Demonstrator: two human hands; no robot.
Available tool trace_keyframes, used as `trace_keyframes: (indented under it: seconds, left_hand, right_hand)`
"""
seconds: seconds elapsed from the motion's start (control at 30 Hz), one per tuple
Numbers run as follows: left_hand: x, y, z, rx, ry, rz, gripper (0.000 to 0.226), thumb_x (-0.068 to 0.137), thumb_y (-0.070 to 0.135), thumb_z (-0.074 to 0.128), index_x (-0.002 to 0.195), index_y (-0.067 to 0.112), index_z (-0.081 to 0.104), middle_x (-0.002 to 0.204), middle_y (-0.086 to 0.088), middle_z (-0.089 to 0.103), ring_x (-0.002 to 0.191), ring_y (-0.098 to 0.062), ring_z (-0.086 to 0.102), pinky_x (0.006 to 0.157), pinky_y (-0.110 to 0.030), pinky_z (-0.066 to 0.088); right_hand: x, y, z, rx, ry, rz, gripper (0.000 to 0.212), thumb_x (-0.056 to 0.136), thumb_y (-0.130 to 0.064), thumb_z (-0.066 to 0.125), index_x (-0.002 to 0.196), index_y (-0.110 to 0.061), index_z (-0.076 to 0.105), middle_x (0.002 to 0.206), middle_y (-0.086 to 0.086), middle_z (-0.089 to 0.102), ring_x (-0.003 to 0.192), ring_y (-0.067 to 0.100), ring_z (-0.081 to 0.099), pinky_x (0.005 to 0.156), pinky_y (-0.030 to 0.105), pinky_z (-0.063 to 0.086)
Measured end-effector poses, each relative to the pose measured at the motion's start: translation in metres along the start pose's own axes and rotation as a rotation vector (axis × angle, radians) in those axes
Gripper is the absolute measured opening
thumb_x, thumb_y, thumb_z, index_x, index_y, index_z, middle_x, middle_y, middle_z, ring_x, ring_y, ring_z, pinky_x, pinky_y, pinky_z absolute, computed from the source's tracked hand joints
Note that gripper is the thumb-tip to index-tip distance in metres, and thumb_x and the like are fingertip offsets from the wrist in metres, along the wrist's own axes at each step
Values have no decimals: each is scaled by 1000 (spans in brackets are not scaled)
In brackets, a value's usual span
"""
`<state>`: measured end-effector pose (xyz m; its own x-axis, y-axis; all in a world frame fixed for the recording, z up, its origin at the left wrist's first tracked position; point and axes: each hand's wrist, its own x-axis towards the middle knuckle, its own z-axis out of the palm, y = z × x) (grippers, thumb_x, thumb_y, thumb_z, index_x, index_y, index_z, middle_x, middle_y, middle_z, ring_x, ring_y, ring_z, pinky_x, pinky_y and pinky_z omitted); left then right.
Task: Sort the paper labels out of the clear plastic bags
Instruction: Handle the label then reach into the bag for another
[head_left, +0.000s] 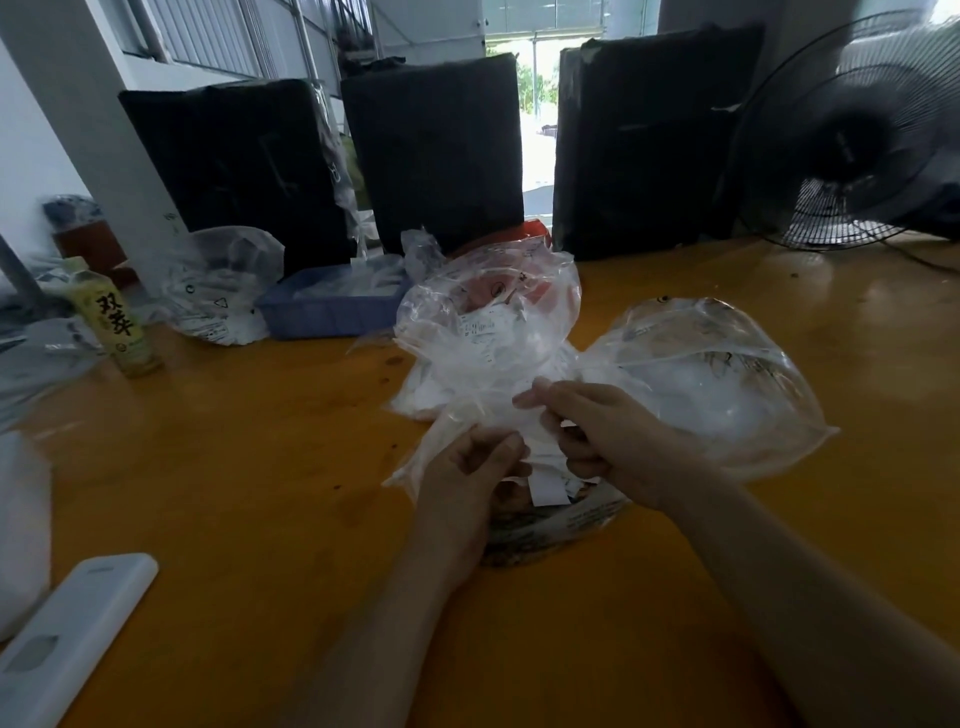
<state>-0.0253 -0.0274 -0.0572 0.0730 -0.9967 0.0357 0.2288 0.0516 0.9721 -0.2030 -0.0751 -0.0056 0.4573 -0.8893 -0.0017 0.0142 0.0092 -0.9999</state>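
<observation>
Labels (545, 488), white paper slips, sit at the mouth of a clear bag (467, 447) held low over the orange desk (234, 441), just in front of the bag pile (488, 322). The left hand (462, 493) grips the bag's edge, apparently to steady it, while the right hand (608, 441) pinches plastic beside it, fingers (530, 397) curled, likely to spread the opening. Behind the pile, a blue tray (327, 306) seemingly collects sorted pieces.

- An orange desk (208, 467) carried a green drink bottle (111, 317) at left.
- A blue tray (327, 306) sat before three black boxes (431, 150).
- A fan (852, 140) stood at right.
</observation>
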Motion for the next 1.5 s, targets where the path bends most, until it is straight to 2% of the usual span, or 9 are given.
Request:
trace_keyframes:
  seconds: [0.07, 0.17, 0.27, 0.37, 0.53, 0.73, 0.9, 1.07, 1.5]
  left_hand:
    - [1, 0, -1, -26, 5, -7, 15, 79, 37, 80, 89, 25, 80, 95, -3, 77, 86, -18, 73, 74, -35, 59]
    - [0, 1, -1, -13, 5, -5, 11, 80, 38, 80, 86, 28, 80, 98, -2, 78, 87, -18, 74, 75, -36, 58]
    - [0, 2, 1, 8, 36, -7, 14, 84, 41, 84, 86, 28, 80, 104, -3, 79, 92, -21, 74, 76, -39, 59]
    - [-3, 4, 2, 33, 37, 16, 31, 88, 48, 80, 103, 22, 78, 113, -3, 78, 99, -22, 76, 82, -42, 61]
    - [-2, 4, 1, -97, 120, -14, 14, 90, 26, 78, 98, 15, 81, 112, -6, 80, 100, -20, 78, 66, -25, 59]
    - [1, 3, 1, -281, 125, -51, 14, 94, -4, 69, 105, 3, 70, 103, -17, 80, 94, -27, 80, 71, -22, 62]
    - [4, 2, 0, -378, 114, -28, 30, 81, 6, 77, 110, -1, 71, 109, -24, 78, 98, -34, 79, 78, -27, 64]
    - [3, 0, 0, -396, 123, -23, 27, 81, 15, 79, 104, 0, 76, 109, -24, 78, 99, -36, 78, 80, -28, 64]
    - [3, 2, 0, -429, 64, -55, 15, 82, 11, 75, 93, 6, 85, 111, -24, 78, 101, -33, 78, 80, -26, 63]
  right_hand:
    - [-1, 2, 1, -137, 27, -23, 54, 78, -71, 70, 105, -24, 75, 73, -8, 54, 53, 8, 37, 47, 25, 30]
    - [0, 2, 1, -409, 116, -97, 19, 92, -49, 71, 88, -31, 73, 60, -12, 60, 47, 7, 43, 47, 26, 39]
    - [2, 5, -1, -519, 180, -159, 28, 95, -48, 67, 75, -30, 72, 55, -1, 54, 48, 16, 42, 47, 29, 38]
    - [1, 6, 2, -630, 138, -228, 33, 98, -42, 65, 69, -27, 70, 51, -13, 57, 42, 3, 44, 45, 16, 35]
    - [1, -2, -3, -963, 190, -203, 36, 100, -51, 56, 91, -21, 73, 78, -12, 69, 64, 2, 60, 59, 18, 48]
    - [-6, -1, -4, -1378, -175, -56, 45, 84, -62, 72, 117, -31, 67, 108, -10, 59, 95, 9, 56, 79, 24, 46]
    - [-4, -3, -11, -1178, 0, -140, 17, 100, -31, 64, 100, -20, 76, 93, -7, 72, 78, 3, 64, 75, 21, 55]
    - [-4, -8, -29, -409, 317, -17, 11, 100, -20, 65, 94, -12, 71, 70, 7, 74, 63, 26, 70, 59, 30, 56]
    - [-5, -13, -26, 50, 279, -122, 17, 90, -7, 75, 100, 3, 64, 86, 20, 75, 81, 35, 76, 72, 30, 62]
